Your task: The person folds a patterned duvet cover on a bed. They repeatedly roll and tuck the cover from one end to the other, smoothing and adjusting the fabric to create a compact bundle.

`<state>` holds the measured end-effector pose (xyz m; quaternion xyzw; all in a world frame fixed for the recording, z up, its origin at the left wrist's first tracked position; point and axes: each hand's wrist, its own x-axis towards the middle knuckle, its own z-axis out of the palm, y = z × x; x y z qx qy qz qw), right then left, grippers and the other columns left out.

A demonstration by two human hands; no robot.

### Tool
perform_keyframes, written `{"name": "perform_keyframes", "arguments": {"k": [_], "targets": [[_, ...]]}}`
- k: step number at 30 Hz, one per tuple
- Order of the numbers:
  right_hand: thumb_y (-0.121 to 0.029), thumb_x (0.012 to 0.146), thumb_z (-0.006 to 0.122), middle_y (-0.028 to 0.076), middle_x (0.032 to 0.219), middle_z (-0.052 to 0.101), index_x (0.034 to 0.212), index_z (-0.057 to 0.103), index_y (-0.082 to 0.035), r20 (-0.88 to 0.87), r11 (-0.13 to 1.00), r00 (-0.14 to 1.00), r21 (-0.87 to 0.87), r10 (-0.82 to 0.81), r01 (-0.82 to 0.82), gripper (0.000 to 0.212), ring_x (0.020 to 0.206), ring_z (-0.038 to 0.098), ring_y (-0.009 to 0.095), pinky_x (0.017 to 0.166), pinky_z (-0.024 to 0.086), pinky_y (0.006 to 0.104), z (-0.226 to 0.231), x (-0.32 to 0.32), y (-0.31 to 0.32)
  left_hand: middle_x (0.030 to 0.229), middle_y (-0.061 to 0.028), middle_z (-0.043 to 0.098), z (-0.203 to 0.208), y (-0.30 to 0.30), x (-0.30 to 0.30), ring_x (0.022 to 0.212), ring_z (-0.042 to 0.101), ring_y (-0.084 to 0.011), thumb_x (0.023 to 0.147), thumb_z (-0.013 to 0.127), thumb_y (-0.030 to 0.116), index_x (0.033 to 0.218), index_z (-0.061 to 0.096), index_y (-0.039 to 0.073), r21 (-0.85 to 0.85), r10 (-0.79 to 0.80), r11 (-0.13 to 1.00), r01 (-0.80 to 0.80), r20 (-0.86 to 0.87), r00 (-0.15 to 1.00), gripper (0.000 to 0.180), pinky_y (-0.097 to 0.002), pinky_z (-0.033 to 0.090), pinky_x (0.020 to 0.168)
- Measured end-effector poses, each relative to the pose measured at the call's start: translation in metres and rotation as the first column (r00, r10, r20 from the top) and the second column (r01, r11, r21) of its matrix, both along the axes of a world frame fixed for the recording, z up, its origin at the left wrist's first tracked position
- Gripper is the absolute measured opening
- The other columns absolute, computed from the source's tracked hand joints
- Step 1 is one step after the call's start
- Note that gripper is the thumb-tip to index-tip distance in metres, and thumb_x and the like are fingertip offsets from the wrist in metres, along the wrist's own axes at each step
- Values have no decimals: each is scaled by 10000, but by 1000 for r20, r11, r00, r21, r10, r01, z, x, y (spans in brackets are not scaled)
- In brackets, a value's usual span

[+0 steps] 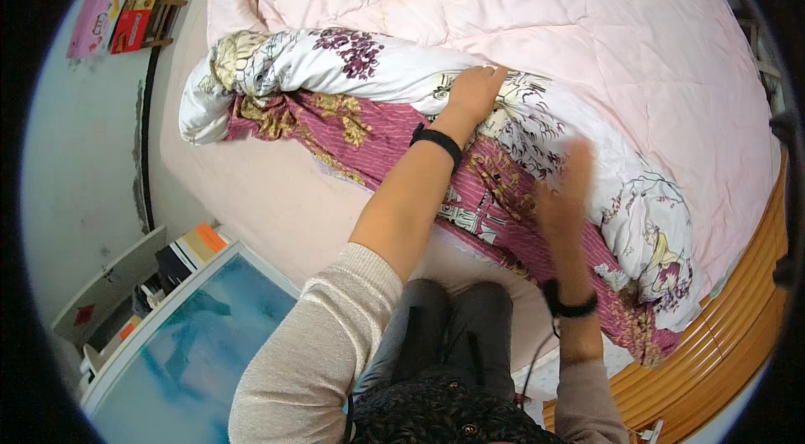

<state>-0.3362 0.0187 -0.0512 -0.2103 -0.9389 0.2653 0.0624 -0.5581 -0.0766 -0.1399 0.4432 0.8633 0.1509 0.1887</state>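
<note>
A: Nearest first. The right hand (pixel 563 192) is hovering over the magenta side of the patterned quilt (pixel 470 192), blurred; I cannot tell how far open it is or whether it is gripping anything.

B: And the left hand (pixel 475 92)?

A: It is reaching farther out, lying palm-down on the white floral fold, fingers bent over the ridge, pressing rather than pinching.

B: Where is the quilt sitting?

A: It is lying bunched across the bed, on the beige sheet (pixel 251 192), with the pink comforter (pixel 587 25) beyond.

B: Handling?

A: Soft, bulky, limp; probably sagging if lifted midway. Judging, the folded edge or corners are giving the best hold.
</note>
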Motion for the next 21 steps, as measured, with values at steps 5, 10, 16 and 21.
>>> {"name": "perform_keyframes", "arguments": {"k": [5,10,16,21], "targets": [[-234,672,755,213,1447,279,1402,260,5,107,964,976,170,188,-204,914,1354,238,363,1112,195,455,-56,-90,-28,1344,-160,427,30,-48,17,1266,377,-331,637,759,193,1298,444,83,381,57,925,-6,-123,991,741,-448,295,1061],[-204,615,800,205,1428,310,1399,265,-1,224,938,953,232,205,-256,971,1318,299,361,1079,261,455,-84,-102,-2,1343,-183,382,16,-166,57,1240,347,-389,695,649,74,1222,500,100,109,335,941,-321,-160,928,549,-491,309,1018],[-94,670,709,170,1256,529,1298,469,-85,101,971,979,146,176,-190,672,1134,507,346,948,417,402,-67,-133,44,871,-163,586,-32,-289,95,865,545,-367,736,514,0,851,564,38,59,674,735,-676,49,737,132,-448,447,730],[-148,743,629,140,1158,599,1243,543,-154,62,996,998,87,-3,-3,508,1047,565,328,862,459,400,-84,-148,70,983,-165,575,-4,-406,121,910,551,-326,777,488,-10,1001,581,41,-137,808,584,-800,-2,589,247,-403,450,787]]}}
